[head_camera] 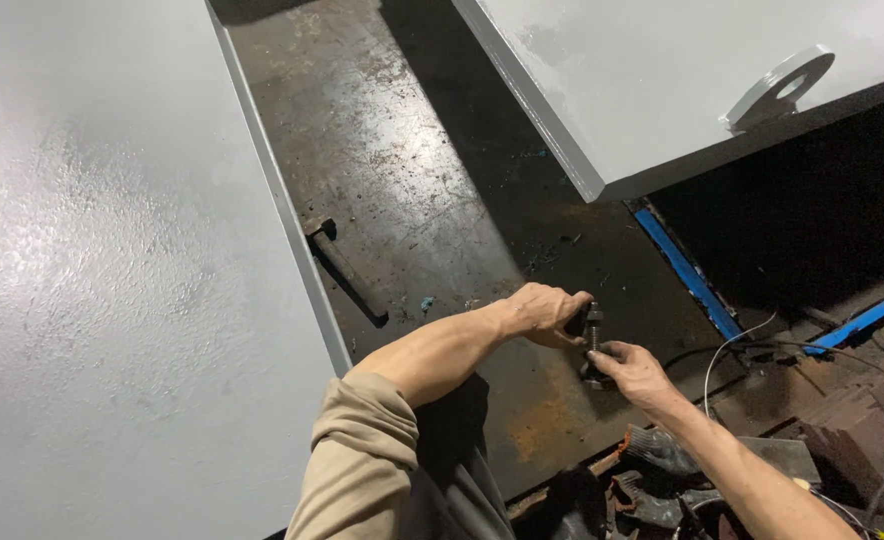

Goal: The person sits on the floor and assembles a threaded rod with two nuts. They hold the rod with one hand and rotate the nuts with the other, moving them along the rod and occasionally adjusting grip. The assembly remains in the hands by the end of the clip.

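A dark metal bolt with a nut on it stands upright over the rusty steel floor plate. My left hand grips its upper end, fingers curled round the head. My right hand holds the lower part from the right, thumb and fingers pinched on the nut near the plate. Both forearms reach in from the bottom of the view, the left in a rolled-up tan sleeve.
A large grey painted panel fills the left side, and another grey panel with a round lifting lug overhangs the top right. A dark steel bar lies on the plate. Blue strips, white cable and gloves sit lower right.
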